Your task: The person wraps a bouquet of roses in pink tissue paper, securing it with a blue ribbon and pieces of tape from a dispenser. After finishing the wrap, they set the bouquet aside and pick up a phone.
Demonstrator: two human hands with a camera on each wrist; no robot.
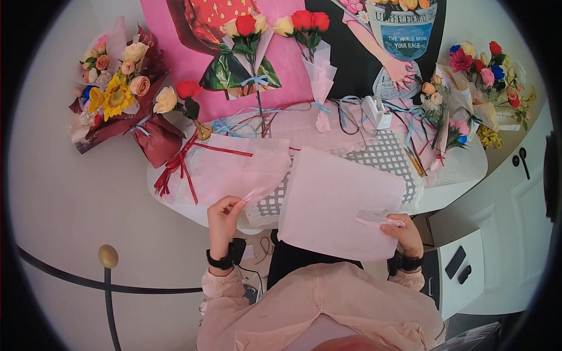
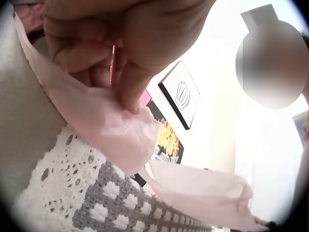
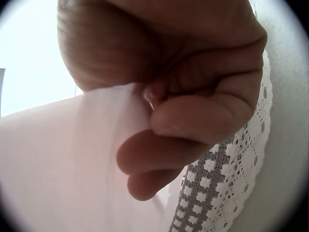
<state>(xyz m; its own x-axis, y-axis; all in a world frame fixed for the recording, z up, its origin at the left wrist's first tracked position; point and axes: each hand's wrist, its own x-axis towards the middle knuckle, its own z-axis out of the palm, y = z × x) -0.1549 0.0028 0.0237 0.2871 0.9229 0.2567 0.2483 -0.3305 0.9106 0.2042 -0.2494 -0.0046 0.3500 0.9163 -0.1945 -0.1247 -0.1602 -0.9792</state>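
Note:
My left hand (image 1: 224, 220) is at the table's front edge, pinching the near corner of a pink sheet of wrapping paper (image 1: 234, 169) between thumb and fingers. In the left wrist view that paper (image 2: 96, 118) creases under the thumb. On the right, my right hand (image 1: 405, 235) grips the edge of a second pink sheet (image 1: 339, 205), which overhangs the table's front and has a folded strip by the fingers. The right wrist view has the fingers curled round this sheet (image 3: 58, 154), with part of the grip hidden behind them.
A grey-and-white lace cloth (image 1: 383, 153) covers the table. Red ribbon (image 1: 175, 167) lies at left; blue ribbons (image 1: 234, 124) and a white tape dispenser (image 1: 376, 112) sit behind. Scissors (image 1: 414, 161) lie at right. Bouquets (image 1: 117, 93) flank both sides, with wrapped roses (image 1: 311, 35) at the back.

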